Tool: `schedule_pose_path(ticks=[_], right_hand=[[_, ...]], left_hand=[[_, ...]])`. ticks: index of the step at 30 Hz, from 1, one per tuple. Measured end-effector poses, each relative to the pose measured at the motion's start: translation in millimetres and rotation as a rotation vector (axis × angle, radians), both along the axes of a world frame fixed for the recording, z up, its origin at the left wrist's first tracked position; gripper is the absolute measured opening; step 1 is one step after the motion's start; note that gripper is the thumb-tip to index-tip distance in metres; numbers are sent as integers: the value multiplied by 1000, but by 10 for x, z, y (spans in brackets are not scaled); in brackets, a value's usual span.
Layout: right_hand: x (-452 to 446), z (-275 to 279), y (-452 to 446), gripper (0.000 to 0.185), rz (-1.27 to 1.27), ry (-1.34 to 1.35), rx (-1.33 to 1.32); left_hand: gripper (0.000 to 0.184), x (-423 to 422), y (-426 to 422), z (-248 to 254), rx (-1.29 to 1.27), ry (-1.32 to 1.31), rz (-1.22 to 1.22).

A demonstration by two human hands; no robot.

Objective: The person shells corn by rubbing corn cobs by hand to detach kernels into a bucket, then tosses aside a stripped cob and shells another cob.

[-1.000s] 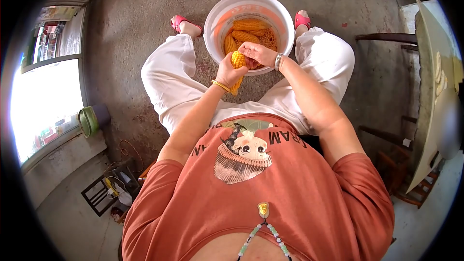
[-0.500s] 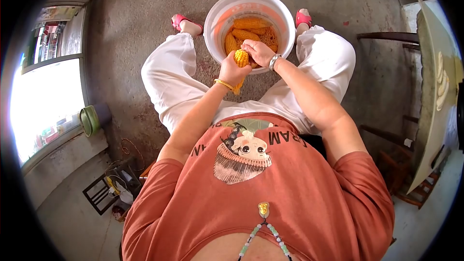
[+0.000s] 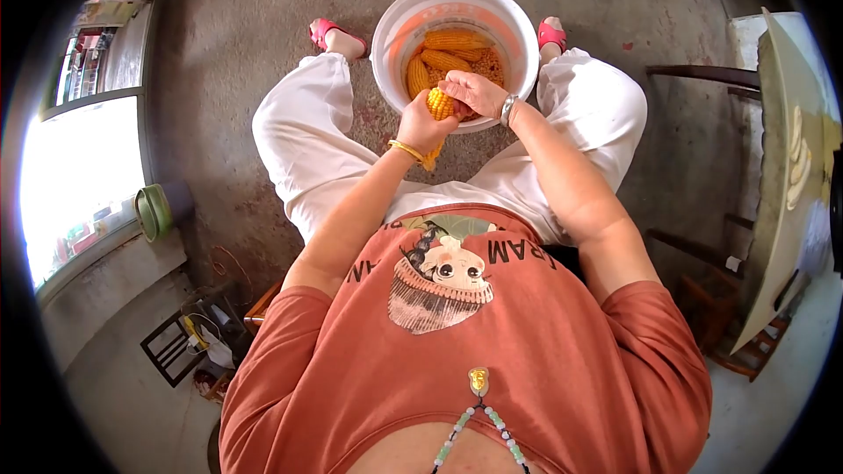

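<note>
My left hand (image 3: 424,127) is wrapped round a yellow corn cob (image 3: 440,104) at the near rim of a white bucket (image 3: 386,46). The cob's lower end sticks out below my palm. My right hand (image 3: 475,95) is closed against the right side of this cob, its fingertips bent over the kernels; anything between them is too small to tell. Inside the bucket lie several whole cobs (image 3: 446,61) and loose kernels (image 3: 488,68), partly hidden by my hands.
The bucket stands on the concrete floor (image 3: 263,9) between my feet in red sandals (image 3: 327,33). At the right is a board (image 3: 781,184) with dark wooden furniture under it. A green container (image 3: 154,212) is by the window at the left.
Both hands have shifted slightly right with the cob, which is tilted a little differently. My right fingers have moved over the kernels.
</note>
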State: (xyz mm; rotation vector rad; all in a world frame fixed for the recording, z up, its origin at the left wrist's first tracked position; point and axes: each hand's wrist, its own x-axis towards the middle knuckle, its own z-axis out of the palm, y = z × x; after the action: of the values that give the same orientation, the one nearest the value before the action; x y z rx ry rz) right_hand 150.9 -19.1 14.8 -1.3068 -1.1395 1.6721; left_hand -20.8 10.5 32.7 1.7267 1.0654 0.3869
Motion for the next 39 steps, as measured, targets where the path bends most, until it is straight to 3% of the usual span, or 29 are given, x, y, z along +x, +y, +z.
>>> schedule_pose_path(ticks=[10,17,24,34,39], right_hand=[[-70,-147,32,33,-152,-461,281],[-105,-238,2,36,-259,-442,215],[38,-44,-12,50,-79,-264,69],[-7,-30,-60,33,-96,-419,327],[-29,-60,-41,34,-159,-346,305]], left_hand=[[43,68,-12,-8,77,124,7],[42,105,-60,18,175,184,-26],[42,110,-97,56,206,232,-45],[44,114,-119,72,225,237,-40],[45,124,-131,49,238,252,-33]])
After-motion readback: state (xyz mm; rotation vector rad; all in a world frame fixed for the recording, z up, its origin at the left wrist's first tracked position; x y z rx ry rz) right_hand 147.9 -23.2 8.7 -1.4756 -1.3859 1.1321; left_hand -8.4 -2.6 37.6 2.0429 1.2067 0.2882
